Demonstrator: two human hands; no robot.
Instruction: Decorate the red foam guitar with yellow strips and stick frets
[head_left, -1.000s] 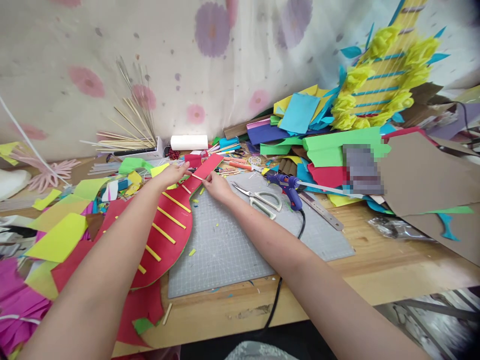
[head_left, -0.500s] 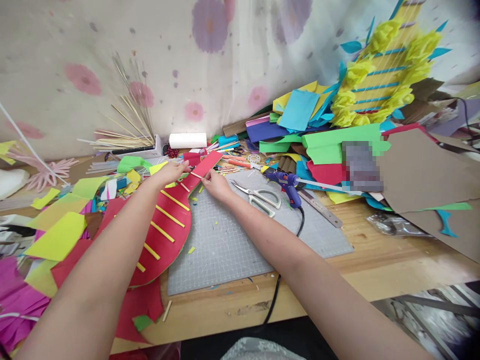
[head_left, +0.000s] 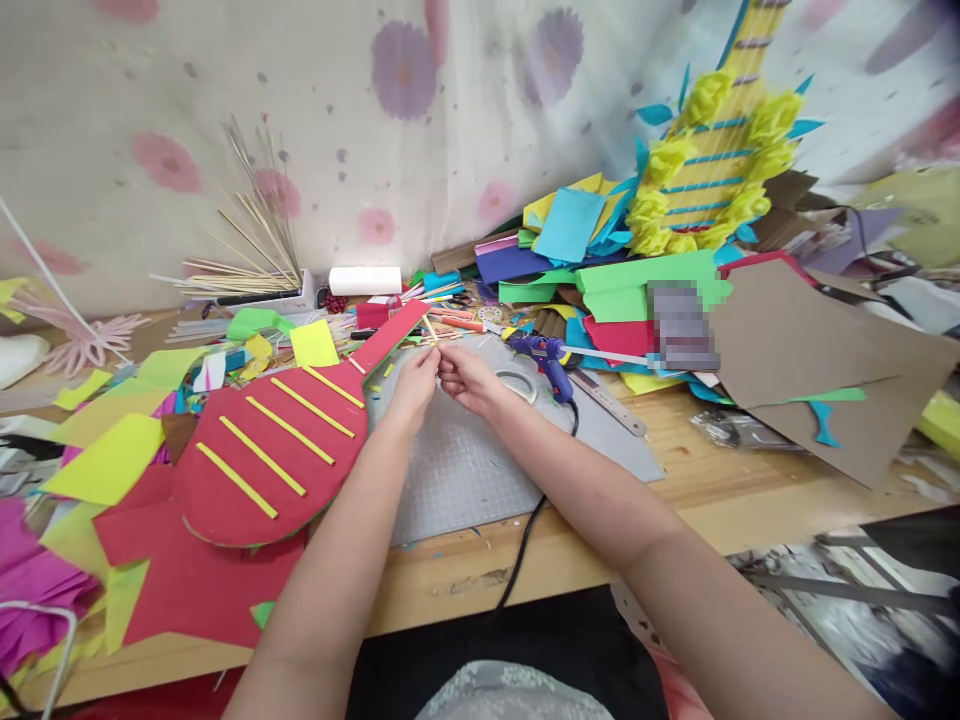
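My left hand [head_left: 417,385] and my right hand [head_left: 466,376] meet over the grey cutting mat [head_left: 457,495], fingertips pinched together. A thin pale wooden stick [head_left: 429,328] rises from between them. To their left lies a red guitar-shaped cutout [head_left: 217,420] with several yellow strips [head_left: 291,430] across its body. One pale stick piece [head_left: 357,367] lies across the base of its neck [head_left: 390,338]. Behind my right hand are scissors [head_left: 521,384], mostly hidden. A blue hot glue gun [head_left: 546,362] rests further right.
A metal ruler [head_left: 609,402] lies beside the glue gun, whose black cord [head_left: 525,545] runs over the table's front edge. Coloured paper scraps [head_left: 112,455] crowd the left. A yellow flowered guitar [head_left: 709,170] stands at the back right. Brown card [head_left: 810,350] lies at the right.
Both hands have left the red neck and come together to its right, with the stick between the fingertips. The cutout's body is now uncovered, and my right hand now covers most of the scissors.
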